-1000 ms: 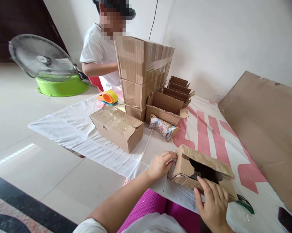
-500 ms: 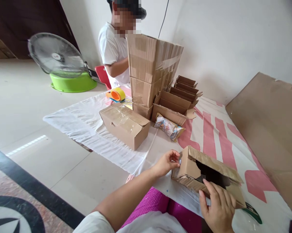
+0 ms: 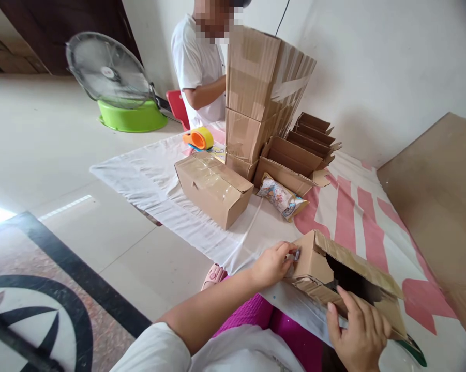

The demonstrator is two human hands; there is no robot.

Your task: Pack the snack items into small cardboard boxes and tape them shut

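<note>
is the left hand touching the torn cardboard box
Touching. The head view shows the left hand with its fingertips pressed against the end panel of the torn cardboard box, no gap between them; the right hand rests on its near side.

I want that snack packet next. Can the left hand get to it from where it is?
Probably yes: the left hand rests on the torn box, and only bare cloth lies between it and the snack packet.
</note>
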